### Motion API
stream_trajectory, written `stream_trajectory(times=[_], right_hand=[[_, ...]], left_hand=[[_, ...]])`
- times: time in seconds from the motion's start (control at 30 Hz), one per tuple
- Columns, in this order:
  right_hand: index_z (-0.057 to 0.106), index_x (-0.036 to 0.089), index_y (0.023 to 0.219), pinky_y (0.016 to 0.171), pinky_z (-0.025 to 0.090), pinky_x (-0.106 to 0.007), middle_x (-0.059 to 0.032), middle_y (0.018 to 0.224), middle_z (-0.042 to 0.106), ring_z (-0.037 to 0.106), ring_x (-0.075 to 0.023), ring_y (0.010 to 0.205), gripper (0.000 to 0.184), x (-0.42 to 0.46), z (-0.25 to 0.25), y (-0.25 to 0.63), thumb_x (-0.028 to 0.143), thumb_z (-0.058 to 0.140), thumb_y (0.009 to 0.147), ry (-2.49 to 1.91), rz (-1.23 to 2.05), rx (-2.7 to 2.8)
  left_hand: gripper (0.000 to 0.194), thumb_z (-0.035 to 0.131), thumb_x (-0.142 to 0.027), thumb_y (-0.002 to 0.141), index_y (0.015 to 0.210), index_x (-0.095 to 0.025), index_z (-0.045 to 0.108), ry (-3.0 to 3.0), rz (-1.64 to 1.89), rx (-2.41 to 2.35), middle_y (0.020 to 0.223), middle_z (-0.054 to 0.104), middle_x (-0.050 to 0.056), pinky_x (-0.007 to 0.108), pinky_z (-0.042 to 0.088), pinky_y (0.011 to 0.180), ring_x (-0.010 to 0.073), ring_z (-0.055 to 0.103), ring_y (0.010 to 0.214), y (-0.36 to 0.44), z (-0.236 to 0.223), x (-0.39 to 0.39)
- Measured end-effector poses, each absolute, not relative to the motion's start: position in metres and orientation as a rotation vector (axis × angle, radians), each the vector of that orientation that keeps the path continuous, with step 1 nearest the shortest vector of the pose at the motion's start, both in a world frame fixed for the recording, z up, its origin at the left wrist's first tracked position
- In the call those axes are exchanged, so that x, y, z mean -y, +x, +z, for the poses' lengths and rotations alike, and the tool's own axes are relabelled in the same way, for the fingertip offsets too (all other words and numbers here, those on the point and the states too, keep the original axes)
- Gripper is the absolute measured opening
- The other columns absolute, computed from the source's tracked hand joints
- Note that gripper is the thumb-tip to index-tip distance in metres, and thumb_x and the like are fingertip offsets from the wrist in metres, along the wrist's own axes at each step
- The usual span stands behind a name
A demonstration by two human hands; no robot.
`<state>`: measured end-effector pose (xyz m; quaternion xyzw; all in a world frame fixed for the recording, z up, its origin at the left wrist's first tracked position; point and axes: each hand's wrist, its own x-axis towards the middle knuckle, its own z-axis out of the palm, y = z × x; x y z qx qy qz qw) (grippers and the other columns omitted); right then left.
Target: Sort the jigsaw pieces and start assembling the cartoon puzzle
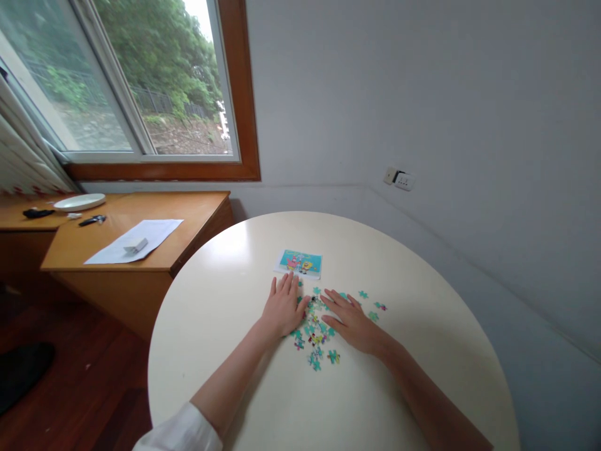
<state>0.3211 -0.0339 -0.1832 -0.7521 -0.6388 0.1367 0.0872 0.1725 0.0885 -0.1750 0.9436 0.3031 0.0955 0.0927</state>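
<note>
Loose jigsaw puzzle pieces (317,339), mostly teal with bits of yellow, red and purple, lie scattered on a round cream table (211,313). My left hand (283,307) rests palm down at their left side, fingers spread, its thumb reaching toward the pieces. On the right, my right hand (350,319) lies over some of them with its fingers apart. Both hands cover part of the pieces, and neither holds anything that I can see. Just beyond my left fingertips is a picture card (300,264) with pink and yellow cartoon figures on a teal ground.
A wooden desk (206,216) stands at the left under a window (141,81). On it are a paper sheet (159,233), a small white box (136,245), a white plate (79,202) and a dark tool (92,220). A wall socket (404,181) is beyond the table.
</note>
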Motion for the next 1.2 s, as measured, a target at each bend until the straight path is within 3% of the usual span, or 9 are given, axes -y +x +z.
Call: stream_trajectory(times=[0.23, 0.57, 0.8, 1.2], right_hand=[[0.035, 0.018, 0.137, 0.110, 0.014, -0.047, -0.0075, 0.146, 0.026, 0.017, -0.0210, 0.136, 0.053, 0.034, -0.186, 0.323, 0.045, 0.029, 0.092, -2.219, 0.384, 1.898], [0.037, 0.020, 0.136, 0.109, 0.017, -0.049, -0.0080, 0.145, 0.028, 0.020, -0.0220, 0.135, 0.053, 0.033, -0.188, 0.323, 0.047, 0.028, 0.091, -2.203, 0.338, 1.902], [0.033, 0.023, 0.139, 0.108, 0.017, -0.050, -0.0071, 0.146, 0.027, 0.019, -0.0227, 0.136, 0.055, 0.032, -0.188, 0.313, 0.050, 0.023, 0.092, -2.224, 0.077, 1.931], [0.028, 0.026, 0.140, 0.108, 0.019, -0.050, -0.0059, 0.146, 0.026, 0.019, -0.0250, 0.135, 0.059, 0.033, -0.198, 0.314, 0.056, 0.023, 0.090, -2.215, 0.034, 2.021]], left_hand=[[0.062, 0.019, -0.047, 0.092, 0.137, -0.006, 0.030, 2.884, 0.167, -0.872, 0.145, 0.027, 0.017, 0.048, 0.012, 0.111, 0.0262, 0.020, 0.136, 0.174, -0.187, -0.088], [0.056, 0.023, -0.047, 0.092, 0.132, -0.012, 0.040, 2.921, 0.203, -0.770, 0.137, 0.042, 0.014, 0.047, 0.015, 0.111, 0.0256, 0.030, 0.131, 0.156, -0.174, -0.068], [0.060, 0.021, -0.055, 0.090, 0.139, -0.022, 0.031, 2.926, 0.227, -0.840, 0.147, 0.024, 0.012, 0.053, 0.014, 0.108, 0.0299, 0.018, 0.136, 0.132, -0.187, -0.075], [0.063, 0.020, -0.057, 0.089, 0.140, -0.022, 0.027, 2.955, 0.223, -0.851, 0.147, 0.025, 0.010, 0.054, 0.010, 0.109, 0.0275, 0.020, 0.136, 0.134, -0.196, -0.068]])
